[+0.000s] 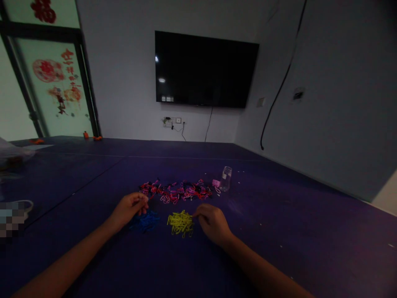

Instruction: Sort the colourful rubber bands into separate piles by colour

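My left hand (134, 207) is closed in a pinch just above a pile of small blue loop-shaped pieces (146, 221). What its fingers hold, if anything, is too small to make out. At the right edge of a pile of yellow loop-shaped pieces (181, 223), my right hand (212, 221) has its fingers curled together, the index tip touching or nearly touching the pile. Its fingertips are partly hidden. Beyond both hands spreads a mixed band of red, pink and dark loop-shaped pieces (176, 192).
A clear plastic jar (226, 180) stands behind the right hand, with a pink piece (216, 182) beside it. Small white bits are scattered on the purple floor (279, 207). A television (204, 70) hangs on the far wall, and a black cable (279, 93) dangles at right.
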A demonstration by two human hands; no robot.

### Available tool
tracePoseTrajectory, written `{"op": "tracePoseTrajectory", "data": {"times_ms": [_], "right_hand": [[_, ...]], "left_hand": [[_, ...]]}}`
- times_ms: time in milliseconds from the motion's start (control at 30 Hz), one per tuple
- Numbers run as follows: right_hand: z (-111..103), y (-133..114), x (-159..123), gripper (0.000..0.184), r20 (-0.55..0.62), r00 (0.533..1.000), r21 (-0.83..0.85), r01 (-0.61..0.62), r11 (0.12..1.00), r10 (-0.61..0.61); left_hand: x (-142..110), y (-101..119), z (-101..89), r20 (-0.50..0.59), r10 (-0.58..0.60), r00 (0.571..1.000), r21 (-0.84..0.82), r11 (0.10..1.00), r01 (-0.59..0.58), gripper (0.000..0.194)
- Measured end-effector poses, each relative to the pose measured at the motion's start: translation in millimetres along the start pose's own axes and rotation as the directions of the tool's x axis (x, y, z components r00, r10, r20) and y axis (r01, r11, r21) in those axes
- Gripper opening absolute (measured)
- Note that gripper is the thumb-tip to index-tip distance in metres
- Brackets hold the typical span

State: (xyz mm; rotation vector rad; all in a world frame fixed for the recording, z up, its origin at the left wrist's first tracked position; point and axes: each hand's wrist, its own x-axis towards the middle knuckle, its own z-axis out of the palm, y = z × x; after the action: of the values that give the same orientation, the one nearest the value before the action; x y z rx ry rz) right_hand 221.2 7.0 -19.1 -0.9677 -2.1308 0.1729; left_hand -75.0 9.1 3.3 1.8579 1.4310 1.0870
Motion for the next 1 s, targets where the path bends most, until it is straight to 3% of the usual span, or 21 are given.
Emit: {"op": "tracePoseTrajectory", "data": {"times_ms": [133, 267, 400, 500, 600, 700, 1000], "right_hand": [[-2.6, 0.7, -0.2, 0.031, 0.005, 1.0, 0.014, 0.01, 1.0, -0.01], [-3.7, 0.1, 0.4, 0.032, 0.012, 1.0, 0.009, 0.013, 1.0, -0.014], [-3.5, 0.4, 0.8, 0.032, 0.014, 1.0, 0.013, 0.021, 1.0, -0.021], [-3.0, 1.1, 0.5, 0.033, 0.008, 0.999, 0.018, 0.031, 0.999, -0.031], [-2.6, 1.2, 0.2, 0.032, 0.0, 0.999, 0.015, 0.037, 0.999, -0.037], [-2.7, 0.7, 0.4, 0.032, -0.006, 0.999, 0.021, 0.041, 0.999, -0.041], [-4.2, -0.7, 1.5, 0.032, -0.004, 0.999, 0.032, 0.034, 0.999, -0.034]], "left_hand": [[1.2, -3.4, -3.3, -0.002, 0.038, 0.999, 0.02, 0.999, -0.038, 0.03], [0.6, -1.9, -8.6, 0.075, 0.147, 0.986, 0.193, 0.968, -0.159, 0.019], [-6.0, 9.5, -12.3, 0.149, 0.308, 0.94, 0.413, 0.844, -0.342, 0.022], [-12.6, 21.0, -13.0, 0.237, 0.396, 0.887, 0.484, 0.743, -0.461, 0.023], [-17.6, 29.3, -12.5, 0.375, 0.383, 0.844, 0.481, 0.698, -0.53, 0.006], [-20.1, 32.7, -11.7, 0.455, 0.327, 0.828, 0.499, 0.677, -0.542, 0.008], [-20.8, 30.5, -9.3, 0.488, 0.28, 0.826, 0.508, 0.678, -0.531, 0.009]]}}
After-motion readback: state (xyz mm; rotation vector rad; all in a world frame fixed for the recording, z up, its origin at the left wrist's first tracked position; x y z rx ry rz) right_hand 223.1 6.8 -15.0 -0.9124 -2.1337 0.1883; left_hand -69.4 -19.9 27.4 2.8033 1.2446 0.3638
